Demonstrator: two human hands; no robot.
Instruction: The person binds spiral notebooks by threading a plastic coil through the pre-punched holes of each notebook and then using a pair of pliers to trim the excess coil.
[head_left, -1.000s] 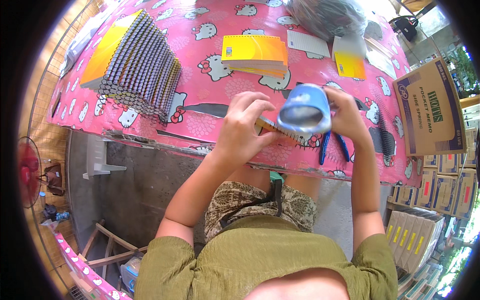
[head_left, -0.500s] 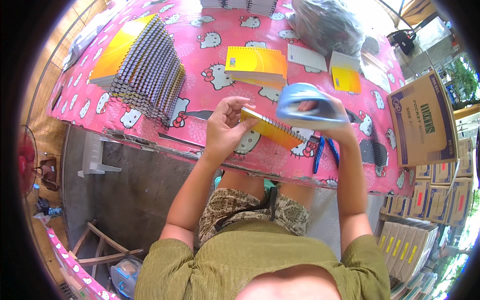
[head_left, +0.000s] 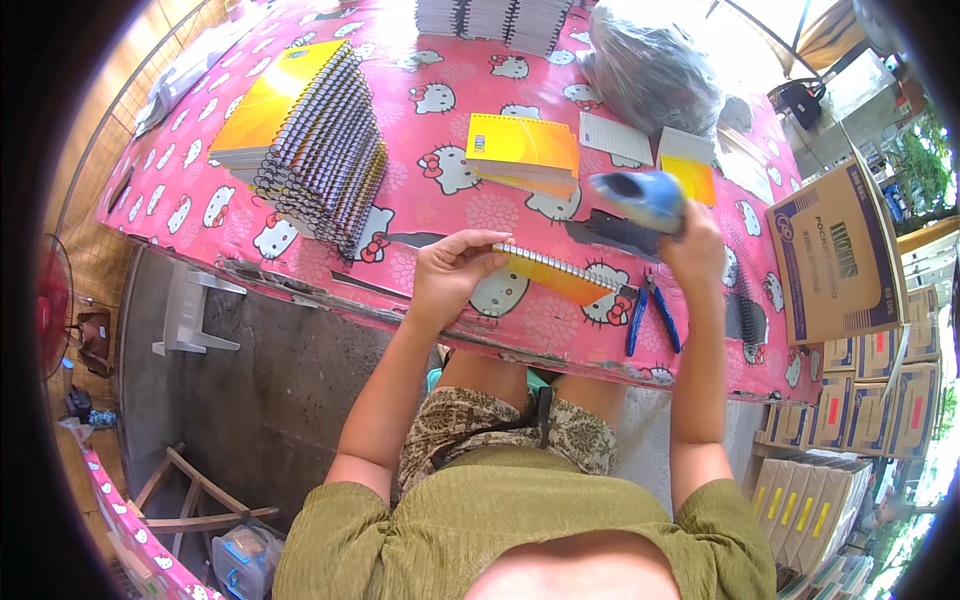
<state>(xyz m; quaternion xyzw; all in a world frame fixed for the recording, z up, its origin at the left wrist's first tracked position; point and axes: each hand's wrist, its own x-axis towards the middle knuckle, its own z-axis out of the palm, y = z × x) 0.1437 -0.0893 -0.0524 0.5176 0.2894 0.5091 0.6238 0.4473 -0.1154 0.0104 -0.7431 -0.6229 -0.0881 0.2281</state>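
Note:
My left hand (head_left: 452, 275) pinches one end of a small yellow-orange spiral notebook (head_left: 555, 280), its coil edge turned up. In my right hand (head_left: 692, 245) is a rounded blue thing (head_left: 642, 198) with a dark opening. It is blurred, so its exact kind does not show. It hangs above the table, apart from the notebook. Blue-handled pliers (head_left: 650, 315) lie spread on the table below my right hand. A short pile of yellow notebooks (head_left: 525, 145) lies beyond my hands.
Many spiral notebooks form a tall stack (head_left: 320, 140) at the left. A grey plastic bag (head_left: 655, 70) sits at the back, near white pads (head_left: 615, 138). An open cardboard box (head_left: 835, 255) stands at the right edge, with more boxes (head_left: 880, 400) below. The pink tablecloth (head_left: 420, 210) has torn patches.
The blue thing and my right hand have moved up and right, away from the notebook. My left hand still holds the notebook, now slightly lower. The view has shifted a little.

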